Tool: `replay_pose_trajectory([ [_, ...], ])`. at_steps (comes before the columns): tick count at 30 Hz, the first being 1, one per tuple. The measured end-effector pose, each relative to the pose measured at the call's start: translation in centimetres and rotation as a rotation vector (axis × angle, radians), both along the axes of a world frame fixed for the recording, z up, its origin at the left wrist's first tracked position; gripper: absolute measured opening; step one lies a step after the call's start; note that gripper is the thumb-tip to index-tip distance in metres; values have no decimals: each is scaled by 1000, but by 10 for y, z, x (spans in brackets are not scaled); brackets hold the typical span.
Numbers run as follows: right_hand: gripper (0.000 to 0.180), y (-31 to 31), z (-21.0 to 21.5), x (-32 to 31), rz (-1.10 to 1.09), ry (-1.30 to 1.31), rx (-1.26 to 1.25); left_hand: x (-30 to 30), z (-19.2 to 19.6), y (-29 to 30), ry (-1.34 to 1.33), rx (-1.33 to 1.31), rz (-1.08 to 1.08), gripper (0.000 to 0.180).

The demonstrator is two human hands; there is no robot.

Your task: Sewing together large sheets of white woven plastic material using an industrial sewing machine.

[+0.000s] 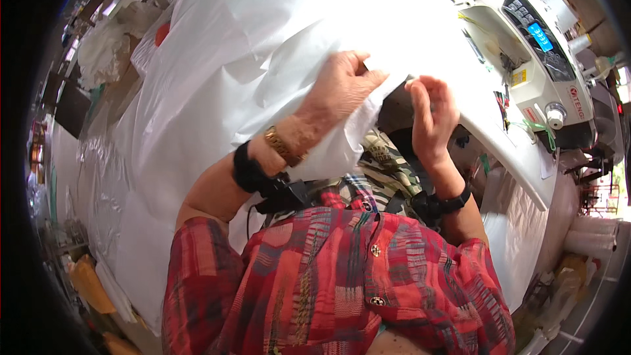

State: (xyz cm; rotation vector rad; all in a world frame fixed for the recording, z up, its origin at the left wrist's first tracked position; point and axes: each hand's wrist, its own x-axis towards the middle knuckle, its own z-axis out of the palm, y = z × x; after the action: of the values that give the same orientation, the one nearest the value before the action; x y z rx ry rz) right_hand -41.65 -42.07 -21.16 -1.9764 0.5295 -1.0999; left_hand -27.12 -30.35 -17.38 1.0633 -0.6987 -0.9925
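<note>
A large white sheet [204, 85] of smooth, thin material spreads over the work surface and hangs down in front of my lap. With thumb and fingers closed, my left hand [338, 89] pinches the sheet near its edge, where a narrow strip looks folded over. On the other side of that edge my right hand [434, 115] has its fingers curled and their tips together at the sheet's corner. Motion blurs the fingertips a little. To the right of both hands stands a white sewing machine [526, 85] with a lit blue display; glare hides its needle area.
The white table edge [519, 164] curves along my right side. Scissors or similar small tools [503, 102] and thread lie by the machine. Crumpled clear plastic [105, 52] is heaped at the far left. Rolls [591, 235] lie at the right, and a brown piece [91, 284] lies lower left.
</note>
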Motion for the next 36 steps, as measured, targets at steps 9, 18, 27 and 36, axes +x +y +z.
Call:
replay_pose_trajectory([
  [9,30,-42,-19,111,460,466,401,41,107,-34,-1519,-107,139,15],
  [18,30,14,-70,80,632,-54,-11,12,2,3,-1845,-14,-203,9],
  [27,20,-33,11,8,492,603,-656,0,-61,20,-1738,-140,277,7],
  [36,10,-47,-7,22,595,317,-914,-35,-57,30,-1448,-274,0,16],
])
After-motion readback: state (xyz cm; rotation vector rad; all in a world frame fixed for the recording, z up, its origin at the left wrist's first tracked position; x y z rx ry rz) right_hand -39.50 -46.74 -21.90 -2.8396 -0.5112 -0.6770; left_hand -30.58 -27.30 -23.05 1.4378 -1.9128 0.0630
